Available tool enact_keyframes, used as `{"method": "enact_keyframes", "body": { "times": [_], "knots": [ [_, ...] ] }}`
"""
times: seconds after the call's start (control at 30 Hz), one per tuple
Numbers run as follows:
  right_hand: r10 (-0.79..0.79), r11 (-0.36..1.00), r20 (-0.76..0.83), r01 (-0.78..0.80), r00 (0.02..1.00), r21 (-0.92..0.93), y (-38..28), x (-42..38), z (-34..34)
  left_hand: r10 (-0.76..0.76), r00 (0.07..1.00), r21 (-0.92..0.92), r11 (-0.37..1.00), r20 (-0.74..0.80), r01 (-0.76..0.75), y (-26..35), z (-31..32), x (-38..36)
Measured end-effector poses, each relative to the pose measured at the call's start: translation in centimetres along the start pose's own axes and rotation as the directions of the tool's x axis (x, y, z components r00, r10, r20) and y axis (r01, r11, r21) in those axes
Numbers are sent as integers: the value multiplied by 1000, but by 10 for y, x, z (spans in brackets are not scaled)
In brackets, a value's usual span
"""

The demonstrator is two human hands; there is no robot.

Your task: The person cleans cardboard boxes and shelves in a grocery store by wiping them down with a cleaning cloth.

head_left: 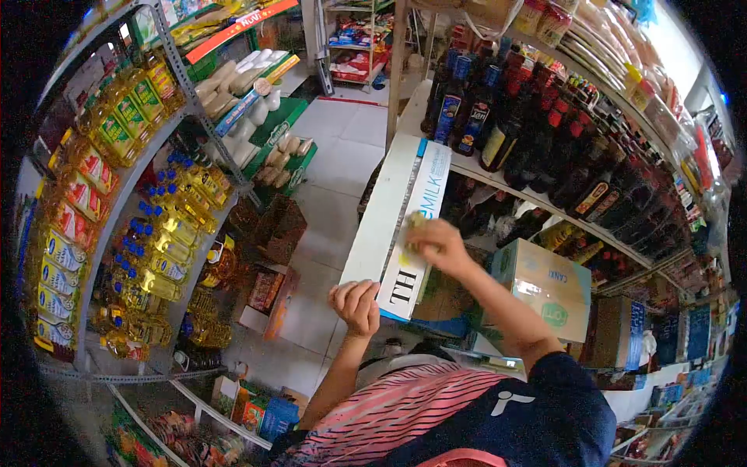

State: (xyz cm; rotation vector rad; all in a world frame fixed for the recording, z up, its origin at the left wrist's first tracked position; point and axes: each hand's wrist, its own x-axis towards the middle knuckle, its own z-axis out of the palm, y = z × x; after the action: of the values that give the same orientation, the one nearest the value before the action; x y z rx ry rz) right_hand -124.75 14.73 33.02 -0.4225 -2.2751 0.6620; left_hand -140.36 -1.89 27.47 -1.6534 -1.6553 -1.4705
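A long white box-shaped sign (381,206) with "TH" and "MILK" lettering stretches away from my body, its far end by the bottle shelf. Around its near left corner, the fingers of my left hand (358,306) are wrapped. My right hand (441,245) is closed over the lettered face. A small yellow-green wad (415,224), blurred, shows at its fingertips, pressed close to the sign; whether it is cloth or sponge I cannot tell.
Dark sauce bottles (472,117) crowd the right shelf, with a cardboard carton (545,288) below. Cooking oil bottles (167,249) fill the metal rack at left. A brown carton (280,228) stands on the white tiled floor (346,140). Further racks of packets line the back.
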Motion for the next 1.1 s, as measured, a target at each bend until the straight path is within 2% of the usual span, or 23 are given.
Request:
{"method": "enact_keyframes", "body": {
  "times": [0.13,0.2,0.27,0.3,0.37,0.4,0.47,0.5,0.53,0.57,0.6,0.63,0.67,0.73,0.8,0.83,0.87,0.9,0.93,0.97,1.0,1.03,1.1],
  "knots": [
    [147,983,-116,-158,982,-94,80,45,-14,2,1000,-25,1000,-5,-2,1,-1,2],
    [266,958,-170,-280,949,-66,109,76,-26,10,1000,-3,1000,-11,-10,1,-1,2],
    [408,911,-218,-411,887,35,131,93,-36,22,1000,17,1000,-8,-22,1,-2,3],
    [411,910,-217,-411,886,44,129,94,-32,21,1000,16,1000,-7,-21,1,-1,3],
    [204,867,-476,-384,856,-318,126,93,-26,7,1000,5,1000,2,-7,0,-1,1],
    [206,866,-475,-385,856,-319,119,88,-22,6,1000,4,1000,3,-6,0,-1,0],
    [358,892,-239,-406,902,-197,87,63,-11,30,998,42,999,-50,-28,-1,2,-1],
    [280,938,-149,-303,948,-168,43,52,-9,25,998,38,999,-53,-23,-1,4,-2],
    [217,945,-65,-226,974,-236,19,33,0,28,997,36,999,-78,-25,-1,6,-2],
    [324,936,56,-312,944,-162,-15,16,6,31,994,35,999,-103,-28,-2,7,-2],
    [174,979,87,-162,981,-125,-38,-1,13,29,994,37,999,-102,-25,-2,7,-2],
    [137,988,122,-127,983,-92,-59,-11,17,32,993,35,999,-112,-28,-2,8,-2],
    [50,998,128,-45,991,-44,-66,-17,19,35,992,34,999,-121,-31,-2,8,-2],
    [-3,1000,138,5,990,-18,-57,-10,13,40,992,29,999,-118,-37,-3,8,0],
    [77,996,127,-82,989,41,-23,2,11,46,992,15,999,-115,-44,-2,7,0],
    [155,988,139,-150,978,-42,-4,14,5,48,992,18,999,-114,-46,-2,7,0],
    [70,991,50,-64,996,-118,19,27,3,50,992,23,999,-116,-47,-2,7,1],
    [102,991,-6,-103,995,-85,45,41,-1,50,991,24,999,-120,-47,-2,7,0],
    [234,961,-21,-235,972,-149,62,56,-8,42,992,29,999,-120,-39,-2,7,-1],
    [139,962,-105,-159,985,-221,83,73,-15,35,992,35,999,-119,-31,-2,7,-1],
    [262,929,-75,-273,962,-252,111,90,-22,35,992,41,999,-121,-31,-2,7,-2],
    [170,941,-190,-216,967,-259,133,102,-29,31,994,37,999,-103,-28,-2,7,-2],
    [325,898,-225,-374,919,-230,144,120,-40,31,996,41,999,-83,-27,-4,6,-3]
  ]
}}
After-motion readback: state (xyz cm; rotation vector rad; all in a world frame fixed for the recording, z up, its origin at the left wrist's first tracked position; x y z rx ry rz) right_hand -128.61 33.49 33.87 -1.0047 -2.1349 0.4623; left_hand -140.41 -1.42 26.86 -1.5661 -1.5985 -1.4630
